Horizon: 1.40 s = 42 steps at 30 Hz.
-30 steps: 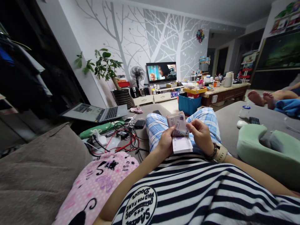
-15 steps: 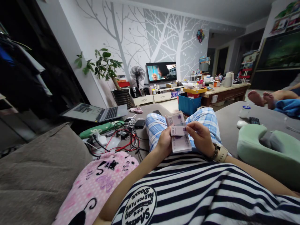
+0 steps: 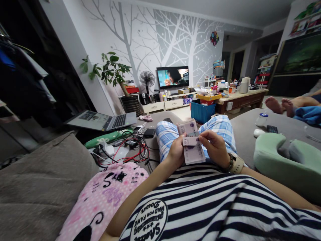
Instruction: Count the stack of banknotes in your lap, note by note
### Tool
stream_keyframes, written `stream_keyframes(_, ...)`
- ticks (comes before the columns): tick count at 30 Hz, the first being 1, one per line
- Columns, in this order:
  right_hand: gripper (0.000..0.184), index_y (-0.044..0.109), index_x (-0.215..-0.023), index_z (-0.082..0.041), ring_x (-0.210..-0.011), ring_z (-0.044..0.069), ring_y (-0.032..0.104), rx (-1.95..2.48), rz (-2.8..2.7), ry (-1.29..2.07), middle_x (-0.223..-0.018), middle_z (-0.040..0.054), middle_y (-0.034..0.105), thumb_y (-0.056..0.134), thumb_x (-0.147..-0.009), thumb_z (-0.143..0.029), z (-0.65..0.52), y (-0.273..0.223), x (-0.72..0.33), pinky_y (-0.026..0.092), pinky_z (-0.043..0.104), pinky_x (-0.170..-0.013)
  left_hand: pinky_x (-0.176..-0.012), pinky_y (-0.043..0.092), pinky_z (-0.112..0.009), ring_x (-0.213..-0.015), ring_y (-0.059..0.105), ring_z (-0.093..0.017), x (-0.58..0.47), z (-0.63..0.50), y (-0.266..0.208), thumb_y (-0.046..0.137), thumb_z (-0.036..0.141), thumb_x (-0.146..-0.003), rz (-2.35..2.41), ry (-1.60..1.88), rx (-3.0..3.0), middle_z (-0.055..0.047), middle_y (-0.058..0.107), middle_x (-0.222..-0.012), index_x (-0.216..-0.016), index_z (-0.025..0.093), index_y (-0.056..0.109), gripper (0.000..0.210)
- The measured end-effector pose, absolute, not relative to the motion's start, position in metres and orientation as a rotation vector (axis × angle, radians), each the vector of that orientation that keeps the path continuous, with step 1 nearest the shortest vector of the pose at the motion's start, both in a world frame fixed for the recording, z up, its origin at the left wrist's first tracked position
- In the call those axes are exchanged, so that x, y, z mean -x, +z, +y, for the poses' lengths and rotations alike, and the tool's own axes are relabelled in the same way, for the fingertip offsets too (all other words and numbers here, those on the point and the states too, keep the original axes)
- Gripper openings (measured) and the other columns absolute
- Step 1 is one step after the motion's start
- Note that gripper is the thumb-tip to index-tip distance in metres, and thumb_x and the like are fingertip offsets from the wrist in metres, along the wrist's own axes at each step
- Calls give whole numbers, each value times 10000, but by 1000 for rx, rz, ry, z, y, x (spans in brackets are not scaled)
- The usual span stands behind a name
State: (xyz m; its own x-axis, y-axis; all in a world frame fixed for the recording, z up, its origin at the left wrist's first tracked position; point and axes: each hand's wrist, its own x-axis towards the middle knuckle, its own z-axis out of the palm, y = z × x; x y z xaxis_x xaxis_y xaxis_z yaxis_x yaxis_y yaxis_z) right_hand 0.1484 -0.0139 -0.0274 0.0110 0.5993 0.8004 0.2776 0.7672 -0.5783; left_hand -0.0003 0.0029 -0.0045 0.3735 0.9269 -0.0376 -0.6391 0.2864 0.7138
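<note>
A stack of pale purple banknotes (image 3: 194,155) lies over my lap, marked with a "5" on its upper part. Round the stack's left edge my left hand (image 3: 176,150) is closed, gripping it. My right hand (image 3: 213,147) pinches the right end of the top banknote (image 3: 190,141), which is bent across the middle of the stack. Below this bend the plainer lower part of the stack shows. A pale watch (image 3: 237,164) and a dark beaded bracelet (image 3: 230,162) circle my right wrist.
Tangled cables (image 3: 136,147) and an open laptop (image 3: 105,121) are to my left. At right sit a green neck pillow (image 3: 268,157), a white mouse (image 3: 258,133), a remote (image 3: 272,129) and a lidded jar (image 3: 262,119). Another person's bare feet (image 3: 278,104) rest beyond.
The bent top banknote's visible strip has become a little narrower, its upper edge lower. Both hands stay nearly in place.
</note>
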Motion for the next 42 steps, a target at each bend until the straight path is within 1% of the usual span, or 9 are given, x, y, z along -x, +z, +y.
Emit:
stream_keyframes(7, 194, 626, -782, -226, -608, 149, 512, 732, -1591, 261, -654, -17, 588, 640, -933, -346, -15, -27, -149, 433, 290, -588, -798, 613, -385, -788, 759, -252, 2, 0, -1, 538, 279, -950, 563, 1115, -669, -121, 789, -902, -1185, 91, 692, 338)
stream_keyframes(16, 200, 618, -785, -227, -621, 150, 511, 745, -1566, 275, -669, -16, 584, 615, -940, -354, -17, -27, -147, 443, 291, -601, -799, 618, -400, -783, 760, -259, 1, -1, 1, 548, 282, -944, 581, 1118, -667, -122, 788, -893, -1186, 96, 698, 340)
stream_keyframes(23, 165, 628, -822, -224, -616, 140, 519, 693, -1568, 311, -684, -25, 590, 604, -952, -324, -17, -27, -146, 430, 283, -602, -813, 616, -398, -791, 764, -256, 0, -3, 4, 466, 235, -970, 619, 1122, -651, -131, 792, -892, -1196, 76, 694, 358)
stream_keyframes(25, 189, 628, -813, -223, -610, 139, 512, 677, -1571, 324, -679, -25, 588, 594, -963, -332, -17, -28, -146, 423, 283, -598, -826, 615, -401, -801, 767, -258, -1, -5, 5, 461, 214, -966, 630, 1139, -654, -127, 796, -889, -1199, 73, 695, 359)
stream_keyframes(30, 341, 611, -725, -218, -586, 141, 504, 650, -1593, 369, -639, -12, 607, 519, -1014, -375, -17, -29, -148, 417, 298, -613, -860, 609, -409, -843, 770, -269, -5, -4, 5, 468, 175, -949, 645, 1189, -627, -116, 802, -873, -1200, 60, 699, 360)
stream_keyframes(32, 330, 598, -716, -219, -580, 142, 500, 704, -1540, 364, -624, -15, 604, 559, -994, -394, -16, -29, -148, 408, 298, -607, -862, 604, -396, -844, 769, -266, -4, -2, 2, 486, 148, -937, 644, 1209, -633, -122, 801, -873, -1163, 50, 712, 335)
stream_keyframes(35, 305, 574, -718, -220, -578, 139, 483, 795, -1419, 353, -610, -29, 569, 638, -943, -416, -13, -28, -147, 391, 290, -591, -830, 601, -358, -806, 765, -254, -1, 0, -2, 541, 127, -906, 639, 1228, -686, -129, 794, -841, -1056, 40, 736, 261)
stream_keyframes(38, 308, 569, -732, -218, -581, 134, 468, 834, -1351, 374, -628, -37, 548, 689, -898, -449, -8, -28, -147, 375, 283, -576, -736, 592, -315, -695, 741, -225, 2, 0, -5, 603, 134, -872, 634, 1244, -755, -106, 774, -753, -944, 60, 746, 177)
stream_keyframes(42, 325, 588, -780, -214, -594, 138, 482, 847, -1322, 445, -649, -35, 560, 713, -865, -502, -2, -29, -147, 378, 285, -578, -589, 536, -261, -524, 646, -157, 3, -3, -4, 600, 98, -854, 661, 1251, -808, -52, 726, -633, -811, 99, 729, 136)
